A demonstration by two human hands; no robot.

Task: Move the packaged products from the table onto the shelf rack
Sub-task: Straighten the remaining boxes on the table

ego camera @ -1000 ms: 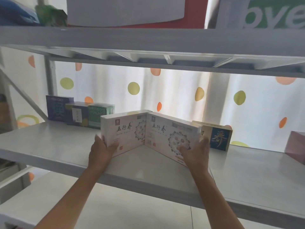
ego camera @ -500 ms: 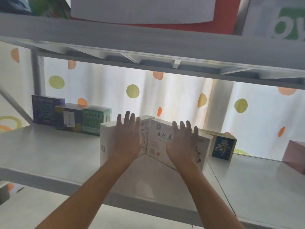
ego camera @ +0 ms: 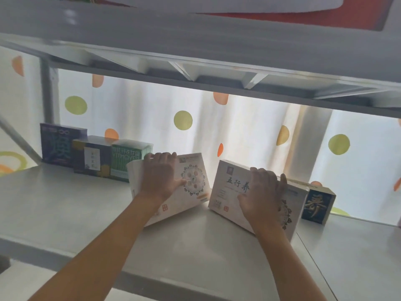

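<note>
Two white flat boxes with a round emblem stand on the grey shelf. My left hand grips the left white box, fingers curled over its top edge, thumb on its face; the box is tilted. My right hand grips the right white box, fingers hooked over its top edge. A gap separates the two boxes. The right box leans close to a dark blue and gold box.
A purple box, a dark box with a white label and a green box stand in a row at the shelf's back left. An upper shelf hangs low overhead. A dotted curtain is behind.
My hands went from lying flat on the box faces to gripping the top edges. The two boxes, which touched in a V, have been pulled apart and pushed further back.
</note>
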